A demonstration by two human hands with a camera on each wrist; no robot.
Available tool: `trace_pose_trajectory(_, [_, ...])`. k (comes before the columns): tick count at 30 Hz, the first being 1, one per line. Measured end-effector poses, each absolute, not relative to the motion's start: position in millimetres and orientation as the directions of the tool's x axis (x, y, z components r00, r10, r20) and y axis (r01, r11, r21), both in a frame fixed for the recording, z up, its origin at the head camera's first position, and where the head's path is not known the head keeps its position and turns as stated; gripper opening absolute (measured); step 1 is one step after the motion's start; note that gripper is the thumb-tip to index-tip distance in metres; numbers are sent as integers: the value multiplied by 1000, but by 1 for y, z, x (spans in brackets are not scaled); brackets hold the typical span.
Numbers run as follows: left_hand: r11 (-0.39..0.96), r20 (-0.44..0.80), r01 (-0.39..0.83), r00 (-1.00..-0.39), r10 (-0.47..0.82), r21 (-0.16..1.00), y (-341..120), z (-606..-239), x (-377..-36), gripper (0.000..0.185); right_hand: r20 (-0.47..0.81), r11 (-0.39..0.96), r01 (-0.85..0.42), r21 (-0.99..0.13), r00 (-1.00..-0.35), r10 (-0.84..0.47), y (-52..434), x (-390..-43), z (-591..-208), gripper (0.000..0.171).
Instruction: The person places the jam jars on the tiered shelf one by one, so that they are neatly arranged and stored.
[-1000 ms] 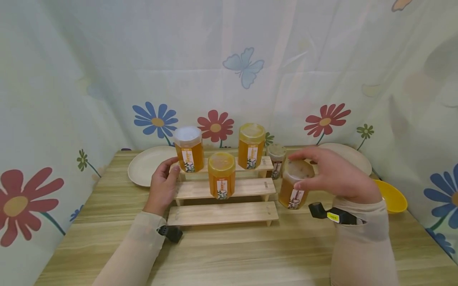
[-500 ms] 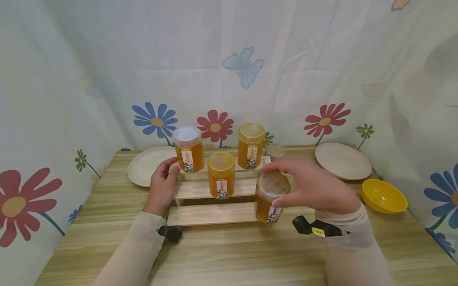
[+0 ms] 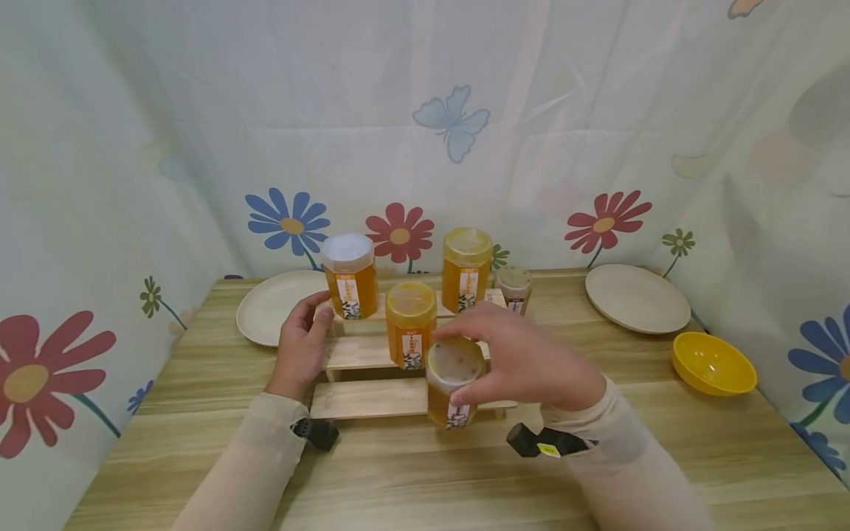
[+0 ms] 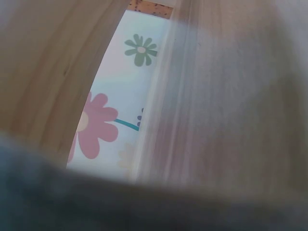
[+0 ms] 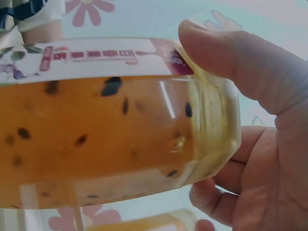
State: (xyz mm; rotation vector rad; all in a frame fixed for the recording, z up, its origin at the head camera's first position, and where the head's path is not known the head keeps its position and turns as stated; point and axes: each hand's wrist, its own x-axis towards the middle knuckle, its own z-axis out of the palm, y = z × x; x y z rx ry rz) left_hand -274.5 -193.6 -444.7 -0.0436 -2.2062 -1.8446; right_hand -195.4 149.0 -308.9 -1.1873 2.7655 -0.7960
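In the head view, my right hand (image 3: pixel 524 358) grips a clear-lidded jar (image 3: pixel 446 402) by its lid, with thumb and fingers on opposite sides. Amber contents with dark seeds show through this jar (image 5: pixel 106 130) in the right wrist view. It is in front of the lowest step of a three-step wooden stand (image 3: pixel 368 398), hiding part of that step. My left hand (image 3: pixel 302 350) holds the stand's upper left end, fingers curled; their tips are hidden. Beside it on the top step stands a white-lidded honey jar (image 3: pixel 350 276). Yellow-lidded jars stand on the top step's right (image 3: pixel 467 271) and middle step (image 3: pixel 412 324).
Behind the stand's right end is another seeded jar (image 3: pixel 514 284), partly hidden. Beige plates lie at the back left (image 3: pixel 265 310) and back right (image 3: pixel 637 299). A yellow bowl (image 3: pixel 713 363) sits at the right. A floral curtain (image 3: pixel 299 88) surrounds the table (image 3: pixel 412 479).
My right hand has carried the seeded jar leftward and slightly nearer, from beside the stand to in front of its lowest step. The left hand has stayed in place.
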Motion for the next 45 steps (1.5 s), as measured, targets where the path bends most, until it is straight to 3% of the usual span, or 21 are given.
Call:
trace_pose_trajectory(10, [206, 220, 187, -964, -149, 961, -194, -445, -277, 41, 223, 510, -730, -455, -648, -729, 127, -199, -323, 74])
trace_pose_trajectory(32, [205, 220, 189, -965, -142, 960, -195, -447, -278, 41, 149, 602, -673, -429, -710, -688, 103, -199, -339, 74])
trace_pose_trajectory(45, [199, 218, 187, -965, -148, 962, -195, -447, -277, 41, 170, 572, -706, -417, -679, -714, 93, -197, -345, 75])
